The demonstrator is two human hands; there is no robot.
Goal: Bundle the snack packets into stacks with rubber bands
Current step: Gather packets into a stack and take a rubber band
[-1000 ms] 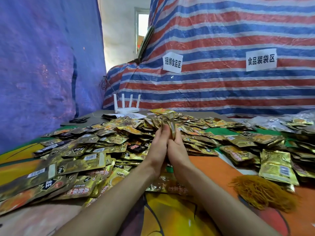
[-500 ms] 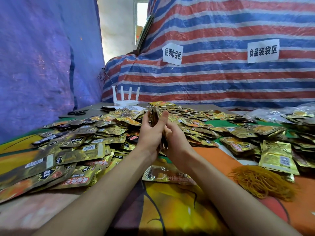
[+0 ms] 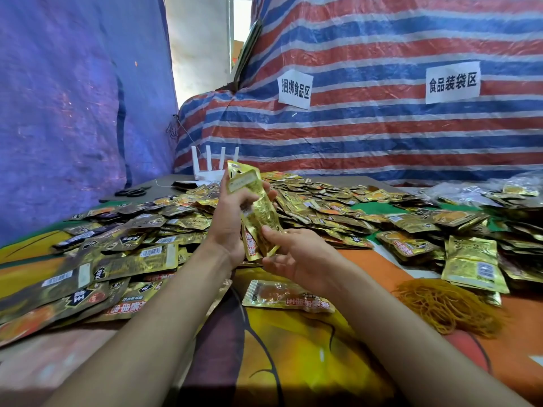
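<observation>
Stack of gold snack packets (image 3: 258,212) stands nearly upright above the table's middle, clamped in the left hand (image 3: 229,227), whose fingers wrap its upper half. The right hand (image 3: 296,257) pinches its bottom end, thumb on the front face and fingers loosely curled beneath. Loose packets (image 3: 141,254) heap from 9 o'clock round to 3 o'clock, reaching the white router (image 3: 214,168) at 12. Bare tablecloth (image 3: 293,362) lies at 6 o'clock between the forearms, carrying one flat packet (image 3: 288,295). Rubber bands (image 3: 449,306) pile at 4 o'clock.
</observation>
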